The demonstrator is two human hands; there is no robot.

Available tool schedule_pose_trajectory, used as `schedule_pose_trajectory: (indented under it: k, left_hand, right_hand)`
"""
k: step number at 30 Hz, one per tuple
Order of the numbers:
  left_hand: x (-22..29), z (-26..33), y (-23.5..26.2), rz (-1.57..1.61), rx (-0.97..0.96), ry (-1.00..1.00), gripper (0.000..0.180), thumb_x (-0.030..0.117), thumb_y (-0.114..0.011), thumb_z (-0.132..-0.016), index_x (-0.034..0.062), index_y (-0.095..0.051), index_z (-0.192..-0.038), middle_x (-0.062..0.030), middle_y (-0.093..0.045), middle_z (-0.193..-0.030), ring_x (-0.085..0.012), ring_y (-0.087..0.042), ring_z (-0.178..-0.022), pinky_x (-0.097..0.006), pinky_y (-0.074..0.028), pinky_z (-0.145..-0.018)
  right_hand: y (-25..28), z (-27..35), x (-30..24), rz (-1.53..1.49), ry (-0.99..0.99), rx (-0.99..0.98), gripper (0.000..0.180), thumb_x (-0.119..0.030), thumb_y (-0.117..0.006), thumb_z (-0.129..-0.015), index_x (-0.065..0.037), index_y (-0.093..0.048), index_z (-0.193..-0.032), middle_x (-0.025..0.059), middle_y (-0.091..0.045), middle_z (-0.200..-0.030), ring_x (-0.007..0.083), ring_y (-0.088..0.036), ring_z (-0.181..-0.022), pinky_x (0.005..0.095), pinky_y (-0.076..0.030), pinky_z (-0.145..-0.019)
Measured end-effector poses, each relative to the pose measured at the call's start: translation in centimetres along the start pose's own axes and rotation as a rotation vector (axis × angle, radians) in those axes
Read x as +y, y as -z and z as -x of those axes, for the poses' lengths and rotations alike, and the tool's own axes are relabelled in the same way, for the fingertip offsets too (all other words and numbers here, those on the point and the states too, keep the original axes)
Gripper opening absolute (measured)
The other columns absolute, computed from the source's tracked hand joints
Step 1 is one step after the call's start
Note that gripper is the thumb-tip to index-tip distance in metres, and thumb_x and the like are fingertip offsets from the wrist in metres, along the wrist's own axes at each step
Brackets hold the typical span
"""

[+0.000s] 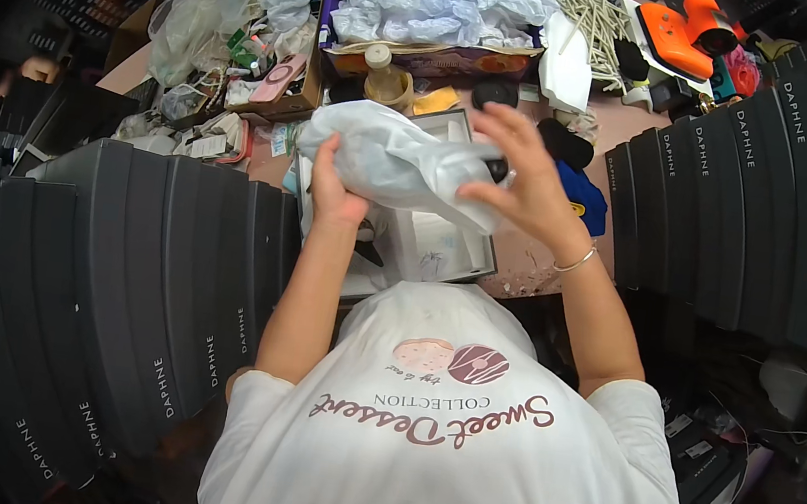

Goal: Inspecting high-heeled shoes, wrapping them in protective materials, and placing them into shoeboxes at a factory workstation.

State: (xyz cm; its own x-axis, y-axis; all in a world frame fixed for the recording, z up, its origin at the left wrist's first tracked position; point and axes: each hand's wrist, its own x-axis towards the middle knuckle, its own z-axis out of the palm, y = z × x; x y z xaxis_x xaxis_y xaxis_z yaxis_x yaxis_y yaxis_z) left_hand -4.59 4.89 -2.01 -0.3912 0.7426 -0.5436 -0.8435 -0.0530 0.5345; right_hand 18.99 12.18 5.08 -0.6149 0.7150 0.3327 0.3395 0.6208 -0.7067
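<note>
A translucent white plastic bag [390, 155], wrapped round a bulky thing I cannot make out clearly, is held up over an open box. My left hand [339, 189] is closed on the bag's left end, thumb on the near side. At its other end my right hand [538, 183] has its fingers spread, the thumb close to the plastic or touching it. A small black part [497, 170] shows between that thumb and the fingers. Below lies the open dark-edged box [440, 241] with a white inside; some of it is hidden by the bag and my arms.
Stacked dark grey boxes [129, 269] stand at left, and more boxes [711, 209] line the right. At the back, a purple carton [447, 61] overflows with crumpled plastic bags [444, 0]. A bottle [381, 68], bundled paper-like sticks [596, 34] and an orange device [676, 39] stand nearby.
</note>
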Motion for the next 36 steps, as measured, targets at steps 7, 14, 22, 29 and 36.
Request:
schedule_pose_trajectory:
  k: [7, 14, 22, 29, 36]
  left_hand:
    - [-0.1, 3.3, -1.1, 0.016, 0.040, -0.324, 0.057, 0.050, -0.048, -0.093, 0.0077, -0.046, -0.131, -0.0075, -0.054, -0.127, -0.0249, -0.053, -0.115, -0.041, -0.043, -0.098]
    - [3.7, 1.9, -3.2, -0.090, -0.149, -0.376, 0.045, 0.038, -0.050, -0.096, 0.0039, -0.049, -0.125, -0.0087, -0.057, -0.119, -0.0233, -0.058, -0.106, -0.039, -0.049, -0.090]
    - [4.0, 0.5, -4.3, 0.066, -0.030, -0.483, 0.047, 0.043, -0.045, -0.097, 0.0028, -0.051, -0.121, -0.0090, -0.055, -0.119, -0.0231, -0.056, -0.107, -0.038, -0.047, -0.092]
    - [-2.9, 0.1, -1.0, -1.943, -0.861, -0.976, 0.056, 0.034, -0.073, -0.077, 0.0009, -0.054, -0.118, -0.0193, -0.046, -0.133, -0.0335, -0.045, -0.125, -0.048, -0.037, -0.103]
    - [-1.7, 2.1, -6.6, -1.410, -1.165, 0.141, 0.053, 0.023, -0.072, -0.081, 0.0032, -0.053, -0.125, -0.0107, -0.057, -0.123, -0.0186, -0.054, -0.113, -0.032, -0.041, -0.097]
  right_hand:
    - [-6.1, 5.5, -0.9, -1.209, -0.782, 0.083, 0.031, -0.021, -0.058, -0.094, -0.006, -0.051, -0.120, 0.0004, -0.062, -0.099, 0.0092, -0.057, -0.092, 0.0248, -0.047, -0.080]
    - [-2.7, 7.4, 3.6, -1.513, -0.770, 0.014, 0.038, -0.032, -0.052, -0.096, -0.010, -0.044, -0.126, 0.0093, -0.055, -0.118, 0.0216, -0.060, -0.104, 0.0455, -0.056, -0.080]
    - [-1.5, 8.3, 5.8, -1.359, -0.984, 0.463, 0.029, -0.039, -0.057, -0.093, -0.013, -0.056, -0.107, 0.0036, -0.062, -0.099, 0.0162, -0.061, -0.091, 0.0361, -0.052, -0.072]
    - [4.0, 6.6, 6.7, -0.482, -0.675, 0.449, 0.029, -0.031, -0.069, -0.086, -0.005, -0.058, -0.094, 0.0007, -0.059, -0.082, 0.0106, -0.058, -0.076, 0.0279, -0.048, -0.063]
    - [4.5, 0.5, -0.5, -0.488, -0.446, -0.175, 0.023, -0.021, -0.069, -0.085, -0.004, -0.059, -0.095, -0.0010, -0.058, -0.079, 0.0027, -0.050, -0.064, 0.0187, -0.042, -0.055]
